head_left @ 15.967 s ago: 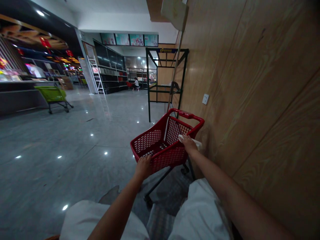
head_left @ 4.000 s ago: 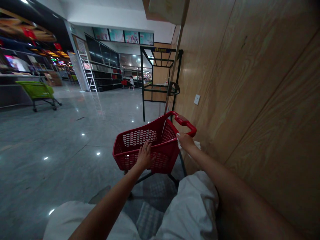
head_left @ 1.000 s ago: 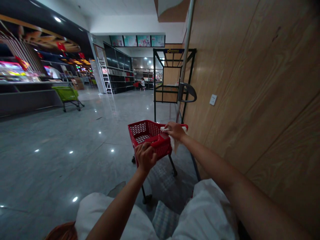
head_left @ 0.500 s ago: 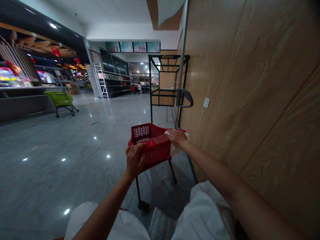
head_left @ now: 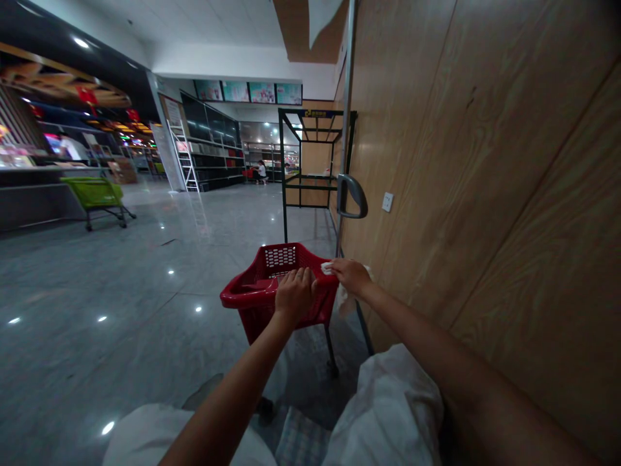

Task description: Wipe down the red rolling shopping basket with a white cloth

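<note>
A red shopping cart (head_left: 252, 298) with perforated basket walls stands right in front of my knees, its rounded edge jutting to the left. My left hand (head_left: 295, 292) lies over the near edge, fingers curled across it. At the cart's right corner, my right hand (head_left: 352, 277) grips a crumpled white cloth (head_left: 345, 301) and presses it to the rim. Part of the cloth hangs below that hand. My forearms and legs hide some of the cart's lower frame and wheels.
A wood-panelled wall (head_left: 407, 142) rises close on my right, with a metal pole and a grey handle (head_left: 356, 197) beside it. Ahead stands a black metal rack (head_left: 285, 175). A green shopping cart (head_left: 97, 193) and a stepladder (head_left: 184, 155) are farther left; people are in the distance.
The red cart has turned, so its rounded edge now sticks out to the left. My left hand has shifted right along the near edge, closer to my right hand, which stays at the right corner.
</note>
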Tool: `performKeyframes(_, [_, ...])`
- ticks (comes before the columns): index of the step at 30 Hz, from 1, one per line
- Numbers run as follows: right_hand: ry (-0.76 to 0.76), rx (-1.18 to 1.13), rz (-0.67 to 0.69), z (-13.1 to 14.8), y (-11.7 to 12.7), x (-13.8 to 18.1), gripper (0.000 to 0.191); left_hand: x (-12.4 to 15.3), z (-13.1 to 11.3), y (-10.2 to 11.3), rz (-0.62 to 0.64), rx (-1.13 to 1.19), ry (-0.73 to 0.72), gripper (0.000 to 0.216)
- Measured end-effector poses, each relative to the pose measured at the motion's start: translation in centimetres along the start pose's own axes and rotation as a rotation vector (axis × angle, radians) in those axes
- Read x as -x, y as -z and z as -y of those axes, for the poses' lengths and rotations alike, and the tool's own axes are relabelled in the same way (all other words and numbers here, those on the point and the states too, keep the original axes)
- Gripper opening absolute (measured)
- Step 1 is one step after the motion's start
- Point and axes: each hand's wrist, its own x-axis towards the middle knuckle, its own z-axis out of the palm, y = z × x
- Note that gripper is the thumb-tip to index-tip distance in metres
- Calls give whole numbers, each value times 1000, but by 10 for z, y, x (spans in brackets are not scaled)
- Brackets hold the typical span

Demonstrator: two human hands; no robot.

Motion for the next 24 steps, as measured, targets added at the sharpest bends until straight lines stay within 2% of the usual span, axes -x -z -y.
performKeyframes(2, [-61, 44, -18, -9, 3, 3, 29, 1, 2, -3, -27, 2, 3, 38])
performKeyframes(4, [-79, 76, -56, -4, 0, 9, 30, 2, 3, -6, -54, 4, 26, 37])
performKeyframes(9, [-5, 92, -202, 46, -24, 20, 36, 0, 3, -8, -111, 4, 60, 36])
performKeyframes(12, [-32, 80, -234, 64, -34, 16, 38, -2, 8, -8, -117, 14, 67, 35])
performKeyframes(14, [-20, 78, -212, 62, -34, 11, 38, -4, 14, -7, -106, 26, 59, 34])
performKeyframes(17, [-13, 99, -161, 40, -24, 8, 37, -6, 24, -8, -103, 45, 44, 34])
performKeyframes(21, [-150, 129, -101, 12, -9, 9, 33, -9, 30, -8, -109, 44, 46, 34])
performKeyframes(24, [-135, 130, -68, 21, -10, 4, 33, -10, 28, -8, -114, 46, 82, 33])
